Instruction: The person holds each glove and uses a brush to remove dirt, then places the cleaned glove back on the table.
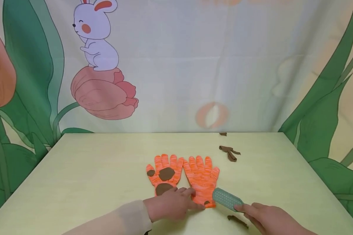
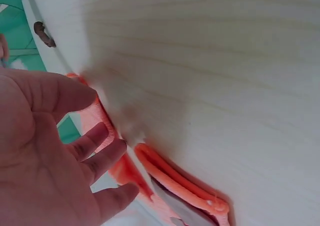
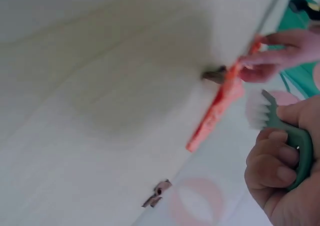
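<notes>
Two orange knitted gloves lie side by side on the table. The left glove carries brown patches on its palm and thumb. A small brown bit sits near the cuff of the right glove. My left hand rests at that cuff with spread, slightly bent fingers, partly covering the lower edge of the left glove. My right hand grips a green brush by its handle, its head right beside the right glove's cuff. Pale bristles of the brush show in the right wrist view.
A dark brown strip lies near the front, below the brush. Farther back are a forked brown scrap and a small one at the table's rear edge. A printed curtain hangs behind.
</notes>
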